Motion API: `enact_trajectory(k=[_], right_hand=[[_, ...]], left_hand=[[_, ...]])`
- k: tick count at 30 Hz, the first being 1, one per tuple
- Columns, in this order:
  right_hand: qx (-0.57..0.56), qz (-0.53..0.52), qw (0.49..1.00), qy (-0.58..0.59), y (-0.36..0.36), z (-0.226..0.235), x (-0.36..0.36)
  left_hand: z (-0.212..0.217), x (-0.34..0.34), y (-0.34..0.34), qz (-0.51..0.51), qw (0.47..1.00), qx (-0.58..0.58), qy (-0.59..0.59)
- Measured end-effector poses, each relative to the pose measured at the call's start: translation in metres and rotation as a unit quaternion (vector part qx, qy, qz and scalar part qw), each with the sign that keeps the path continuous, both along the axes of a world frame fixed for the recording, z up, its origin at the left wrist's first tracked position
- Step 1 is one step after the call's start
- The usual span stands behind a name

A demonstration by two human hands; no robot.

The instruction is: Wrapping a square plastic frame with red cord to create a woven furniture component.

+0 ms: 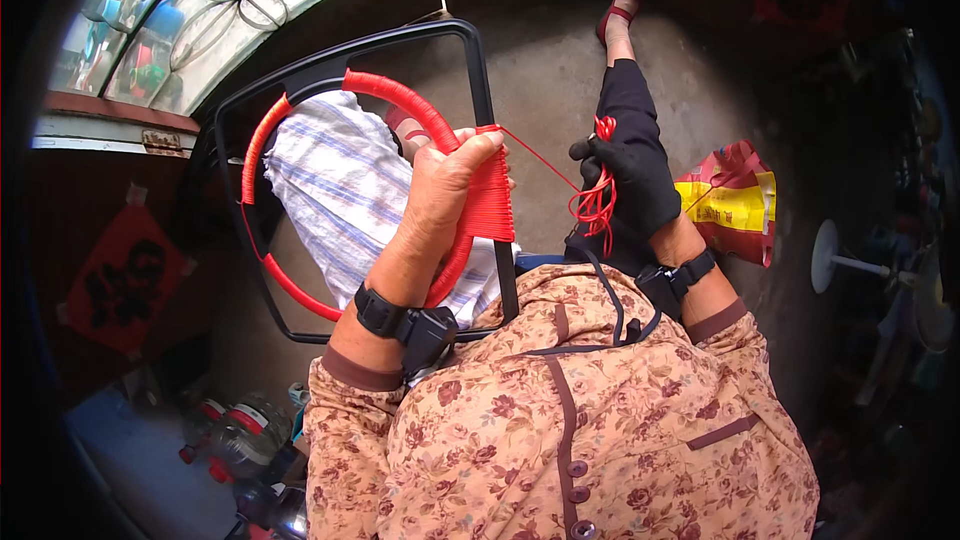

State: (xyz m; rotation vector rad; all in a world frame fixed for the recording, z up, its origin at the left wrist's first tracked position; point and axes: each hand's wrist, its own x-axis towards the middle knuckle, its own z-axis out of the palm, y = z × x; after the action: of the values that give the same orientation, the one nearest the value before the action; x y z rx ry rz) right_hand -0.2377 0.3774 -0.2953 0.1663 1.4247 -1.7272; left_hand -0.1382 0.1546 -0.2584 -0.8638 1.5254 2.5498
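A black rounded rectangular frame (478, 65) lies across my lap, with a ring (405, 97) inside it, partly wrapped in red cord. Tight rows of red cord (490, 195) bind the ring to the frame's right bar. My bare left hand (445, 180) grips the ring at this binding, thumb pressed near its top edge; the fingers behind are mostly hidden. In a black glove, my right hand (637, 185) is closed on a loose bundle of red cord (596, 205). One strand runs taut from the bundle to the binding.
White-and-blue striped cloth (335, 175) covers my left leg under the frame. My right leg (635, 110) stretches forward. A red and yellow bag (735, 202) sits on the floor at right, near a white stand (850, 262). Bottles (245, 435) stand lower left; a window (240, 0) is upper left.
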Motion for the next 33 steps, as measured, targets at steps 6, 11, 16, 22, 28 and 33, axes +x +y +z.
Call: enact_trajectory(k=[6, 11, 16, 22, 28, 33], right_hand=[[-0.011, 0.035, 0.997, 0.061, 0.005, 0.005, 0.01], [0.012, 0.059, 0.997, 0.05, -0.002, 0.01, 0.011], [-0.008, 0.141, 0.981, 0.134, -0.035, 0.022, 0.012], [-0.032, 0.322, 0.942, 0.089, -0.076, 0.035, 0.021], [-0.104, 0.285, 0.948, 0.092, -0.085, 0.022, 0.028], [-0.162, 0.167, 0.973, -0.002, -0.08, 0.018, 0.024]], left_hand=[[0.005, -0.002, -0.005, -0.045, 0.999, -0.012, 0.011], [0.003, 0.003, -0.001, -0.041, 0.996, -0.074, 0.001], [-0.006, 0.006, 0.0, 0.052, 0.991, -0.091, 0.085], [-0.007, 0.016, -0.003, 0.091, 0.974, -0.189, 0.089], [0.046, 0.109, -0.049, 0.159, 0.943, -0.288, 0.044], [0.064, 0.217, -0.08, 0.295, 0.933, -0.204, -0.037]])
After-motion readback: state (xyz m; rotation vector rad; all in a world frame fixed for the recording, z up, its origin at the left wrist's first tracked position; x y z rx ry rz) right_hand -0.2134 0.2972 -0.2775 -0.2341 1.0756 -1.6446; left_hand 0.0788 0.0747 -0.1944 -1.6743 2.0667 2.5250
